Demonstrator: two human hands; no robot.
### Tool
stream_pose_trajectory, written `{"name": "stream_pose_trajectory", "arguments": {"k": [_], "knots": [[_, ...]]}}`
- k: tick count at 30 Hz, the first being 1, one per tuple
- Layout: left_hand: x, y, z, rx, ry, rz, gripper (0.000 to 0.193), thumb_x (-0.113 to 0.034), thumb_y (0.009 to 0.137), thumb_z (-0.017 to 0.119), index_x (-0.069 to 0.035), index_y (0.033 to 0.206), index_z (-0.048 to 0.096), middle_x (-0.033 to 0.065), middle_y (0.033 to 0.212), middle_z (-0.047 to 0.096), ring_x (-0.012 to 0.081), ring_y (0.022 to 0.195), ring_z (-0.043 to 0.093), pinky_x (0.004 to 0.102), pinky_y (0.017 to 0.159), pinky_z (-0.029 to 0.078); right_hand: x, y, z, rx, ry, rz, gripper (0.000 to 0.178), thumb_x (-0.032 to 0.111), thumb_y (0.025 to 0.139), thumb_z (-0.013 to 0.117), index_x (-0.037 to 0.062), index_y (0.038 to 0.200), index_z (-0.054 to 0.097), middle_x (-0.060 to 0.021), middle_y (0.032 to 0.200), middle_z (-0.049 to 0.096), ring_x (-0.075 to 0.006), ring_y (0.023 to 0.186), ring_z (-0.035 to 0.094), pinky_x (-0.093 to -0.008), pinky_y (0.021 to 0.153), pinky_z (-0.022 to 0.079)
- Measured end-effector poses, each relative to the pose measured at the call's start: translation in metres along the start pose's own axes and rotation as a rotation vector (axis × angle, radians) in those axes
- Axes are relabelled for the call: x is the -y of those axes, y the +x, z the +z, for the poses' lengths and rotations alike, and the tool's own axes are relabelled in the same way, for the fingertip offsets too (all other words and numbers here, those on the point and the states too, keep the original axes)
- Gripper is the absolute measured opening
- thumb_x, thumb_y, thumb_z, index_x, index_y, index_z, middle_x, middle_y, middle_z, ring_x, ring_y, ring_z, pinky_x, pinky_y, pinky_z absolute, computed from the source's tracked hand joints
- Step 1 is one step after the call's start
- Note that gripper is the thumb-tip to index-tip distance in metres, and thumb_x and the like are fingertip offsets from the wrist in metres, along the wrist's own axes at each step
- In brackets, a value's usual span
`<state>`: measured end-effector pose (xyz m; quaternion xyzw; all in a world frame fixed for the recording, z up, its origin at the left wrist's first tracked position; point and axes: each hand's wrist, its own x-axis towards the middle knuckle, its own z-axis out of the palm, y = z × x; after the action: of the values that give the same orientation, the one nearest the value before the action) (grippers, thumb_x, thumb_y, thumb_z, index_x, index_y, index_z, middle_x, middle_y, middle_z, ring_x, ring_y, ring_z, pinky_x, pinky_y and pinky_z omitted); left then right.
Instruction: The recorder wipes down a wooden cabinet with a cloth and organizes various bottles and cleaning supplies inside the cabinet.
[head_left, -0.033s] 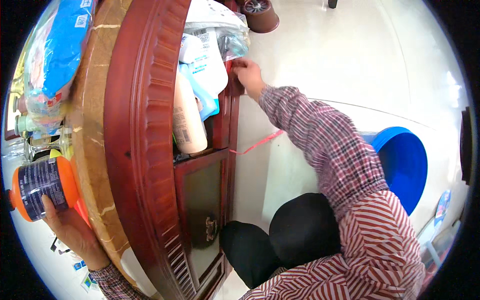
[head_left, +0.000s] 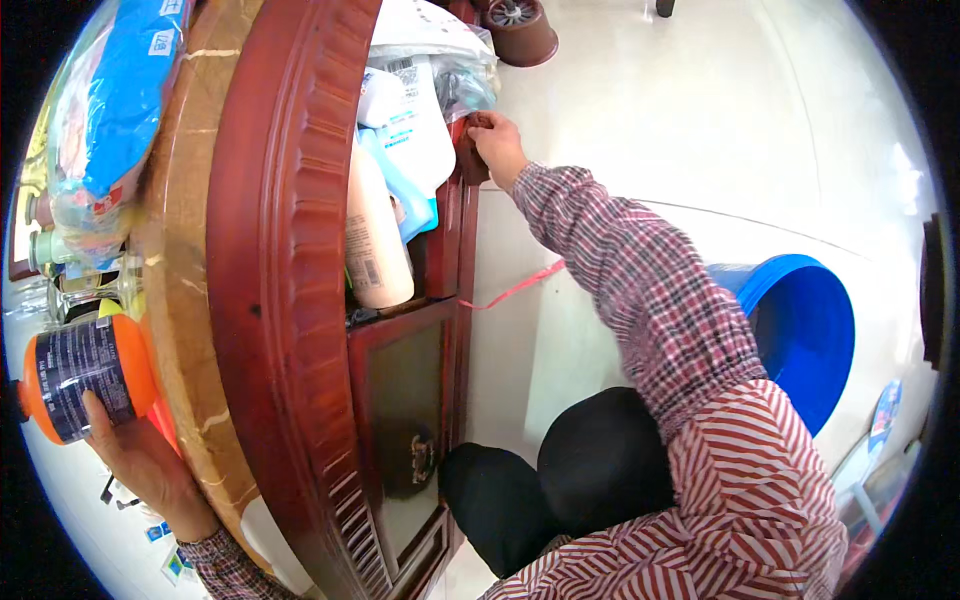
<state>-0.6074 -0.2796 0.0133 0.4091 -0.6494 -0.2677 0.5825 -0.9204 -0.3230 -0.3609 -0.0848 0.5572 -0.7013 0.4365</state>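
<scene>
My left hand (head_left: 150, 462) is wrapped round an orange bottle (head_left: 85, 375) with a dark label and a black cap. The bottle lies tilted beside the brown marble-patterned top, its cap toward the left rim. My right hand (head_left: 498, 145) reaches to the open compartment of the dark red wooden cabinet (head_left: 275, 250). Its fingers are closed on a dark red wooden edge, which looks like the cabinet door (head_left: 473, 162). Inside the compartment lean a cream bottle (head_left: 378, 240), a white bottle (head_left: 425, 150) and a blue one (head_left: 400, 190).
A clear plastic bag (head_left: 465, 90) bulges from the compartment's far end. A blue bucket (head_left: 800, 340) lies on the floor at right; a pink ribbon (head_left: 515, 285) trails by the cabinet. Blue plastic packaging (head_left: 120, 110) lies on the brown top (head_left: 190, 200).
My right hand has shifted slightly left and up, and its forearm has moved a little left. The left hand and the orange bottle stay in place.
</scene>
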Motion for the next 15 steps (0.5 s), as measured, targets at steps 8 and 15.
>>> {"name": "stream_pose_trajectory", "arguments": {"k": [8,15], "knots": [[0.001,0.001,-0.013,-0.007,-0.015,-0.061,0.040,-0.027,0.092,0.052,-0.002,0.122,0.045,0.0098,0.121,0.051,0.0204,0.111,0.049,0.0368,0.098,0.036,-0.101,-0.091,0.014,0.037,-0.384,0.162,0.032,0.019,0.088,0.045,0.0037,0.114,0.056,-0.0144,0.100,0.062,-0.0223,0.092,0.058,-0.0345,0.076,0.047],[-0.009,-0.010,0.017,-0.228,-0.086,-0.253,0.043,-0.030,0.093,0.049,-0.002,0.125,0.044,0.0125,0.126,0.048,0.0221,0.117,0.044,0.0390,0.104,0.028,-0.065,0.014,0.007,-0.039,-0.067,0.106,0.030,0.007,0.080,0.044,0.0014,0.104,0.061,-0.0177,0.089,0.065,-0.0293,0.078,0.061,-0.0382,0.071,0.048]]}}
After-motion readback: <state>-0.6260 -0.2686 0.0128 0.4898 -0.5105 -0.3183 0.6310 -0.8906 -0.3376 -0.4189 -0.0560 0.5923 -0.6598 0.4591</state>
